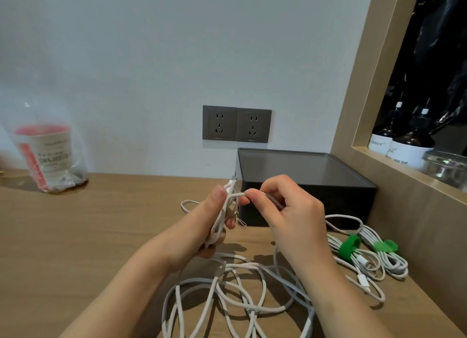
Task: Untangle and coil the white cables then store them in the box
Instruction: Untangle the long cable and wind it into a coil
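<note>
Left hand [204,226]: fingers curled round a half-wound bundle of smooth white cable [227,208], above mid-counter. Right hand [290,211]: fingers pinch one strand beside it. Loose tangle [240,292] sprawls to the wood-grain counter's [101,224] near edge. Matte dark rectangular box [353,201]: back right corner. Two green-strapped coils [366,259]: right edge. Open surface to the left.
</note>
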